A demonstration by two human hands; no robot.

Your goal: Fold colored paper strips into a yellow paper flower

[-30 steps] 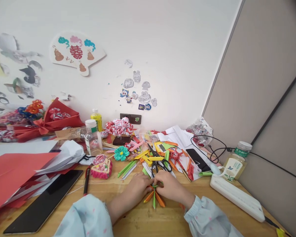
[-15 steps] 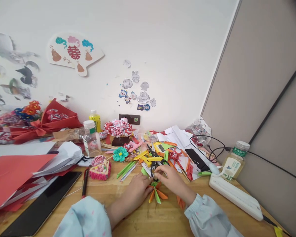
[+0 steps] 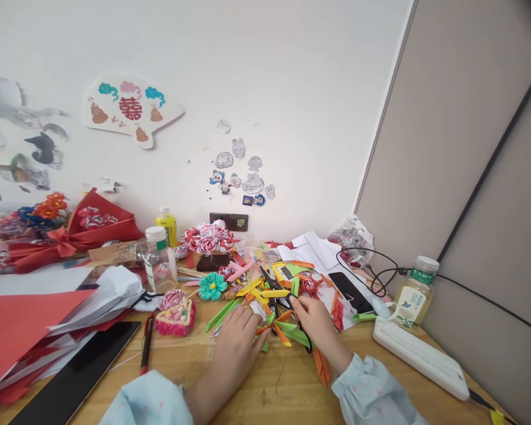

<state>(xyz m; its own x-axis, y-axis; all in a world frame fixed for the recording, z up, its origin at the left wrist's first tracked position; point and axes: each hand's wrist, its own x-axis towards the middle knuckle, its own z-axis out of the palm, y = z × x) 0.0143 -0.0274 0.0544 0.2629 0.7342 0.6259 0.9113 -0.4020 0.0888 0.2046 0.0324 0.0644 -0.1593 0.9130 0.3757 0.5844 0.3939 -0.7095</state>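
Observation:
My left hand (image 3: 239, 337) rests low over the table, with its thumb and fingers closed on a flower of folded orange and green paper (image 3: 284, 336). To its right, my right hand (image 3: 315, 323) has curled fingers and a thumb pressed against them. A thin black curved piece (image 3: 309, 343) shows below that hand; what the fingers hold is hidden. Black scissors (image 3: 271, 282) lie just beyond both hands, among yellow and green folded paper strips (image 3: 275, 293). An orange folded paper piece (image 3: 321, 367) lies under my right wrist.
A phone (image 3: 348, 291), a white power strip (image 3: 420, 358) and a jar (image 3: 416, 295) stand at the right. On the left are a heart-shaped box (image 3: 175, 317), a pen (image 3: 146, 345), a dark tablet (image 3: 77, 369) and red paper (image 3: 22, 330). A teal flower (image 3: 213, 286) lies behind.
The paper flower has turned and moved up and slightly right, with my left hand on it. My right hand has shifted right, away from my left. The view has tilted slightly.

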